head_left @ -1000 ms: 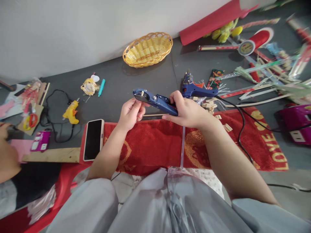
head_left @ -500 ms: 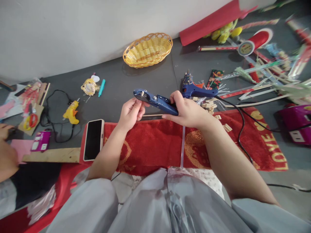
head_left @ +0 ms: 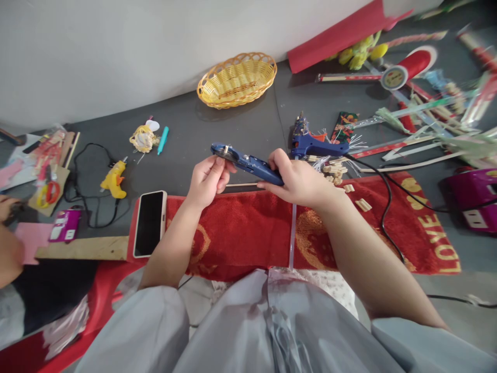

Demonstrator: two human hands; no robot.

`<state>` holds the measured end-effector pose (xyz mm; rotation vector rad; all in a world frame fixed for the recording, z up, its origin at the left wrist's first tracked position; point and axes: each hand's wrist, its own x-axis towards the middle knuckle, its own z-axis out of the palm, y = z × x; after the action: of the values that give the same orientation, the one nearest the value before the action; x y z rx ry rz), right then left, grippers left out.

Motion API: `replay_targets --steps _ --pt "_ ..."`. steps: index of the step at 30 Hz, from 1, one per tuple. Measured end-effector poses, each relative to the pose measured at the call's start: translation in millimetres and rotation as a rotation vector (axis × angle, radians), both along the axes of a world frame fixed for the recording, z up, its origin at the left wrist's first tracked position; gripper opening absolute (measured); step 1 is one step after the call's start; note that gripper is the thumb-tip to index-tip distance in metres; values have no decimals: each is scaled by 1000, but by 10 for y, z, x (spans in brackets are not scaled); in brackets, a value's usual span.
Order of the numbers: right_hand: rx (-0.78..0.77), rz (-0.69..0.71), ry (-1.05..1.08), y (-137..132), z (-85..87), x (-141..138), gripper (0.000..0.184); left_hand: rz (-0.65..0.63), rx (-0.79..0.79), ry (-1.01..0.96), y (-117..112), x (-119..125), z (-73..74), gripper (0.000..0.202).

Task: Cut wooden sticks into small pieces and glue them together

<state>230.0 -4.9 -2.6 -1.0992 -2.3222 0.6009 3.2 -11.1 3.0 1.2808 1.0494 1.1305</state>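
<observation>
Above the red towel [head_left: 248,228], my right hand [head_left: 297,176] is wrapped round the handles of a blue plier-like cutter [head_left: 248,163]. Its rounded head points left, and the handles lie close together. My left hand [head_left: 207,181] is closed in a pinch just under that head. A small pale stick end [head_left: 227,149] shows at the jaws, but the fingers hide most of what they hold. Between the hands, a thin wooden stick [head_left: 241,185] runs along the towel's far edge. Short pale stick pieces [head_left: 334,170] lie to the right of my right hand.
A blue glue gun [head_left: 320,144] with a cord stands beyond my right hand. Further back is a wicker basket [head_left: 236,83]; a red thread spool [head_left: 411,67] lies right. On the left are a phone [head_left: 149,224], a yellow glue gun [head_left: 115,178] and another person's arm [head_left: 8,254].
The cutter's head has turned and shifted slightly left, and its handles look closer together. Both hands have moved a little left with it.
</observation>
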Motion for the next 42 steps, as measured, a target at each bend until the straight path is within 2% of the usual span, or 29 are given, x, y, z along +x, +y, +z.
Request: replay_targets --steps 6,11,13,17,20,28,31,36,42 --pt "50 -55 -155 -32 51 -23 28 -32 0 52 25 -30 -13 42" --pt "-25 -63 -224 -49 83 -67 32 19 18 177 43 -22 -62 47" --pt "-63 -74 -234 -52 79 -96 34 94 127 313 39 -6 -86 46" --pt "-128 -81 -199 -62 54 -162 34 298 435 716 22 24 -120 42" --pt "-131 -66 -160 -73 35 -193 31 366 513 823 16 31 -131 42" --pt "-158 -15 -34 -50 -6 -175 30 361 548 753 45 15 -161 47" --pt "-144 -32 7 -36 -26 -168 34 345 507 657 57 6 -176 48" --pt "-89 -86 21 -32 -36 -142 41 255 321 331 60 -8 -170 48" --pt "11 -64 68 -16 -64 -72 46 18 18 -52 4 38 -29 50"
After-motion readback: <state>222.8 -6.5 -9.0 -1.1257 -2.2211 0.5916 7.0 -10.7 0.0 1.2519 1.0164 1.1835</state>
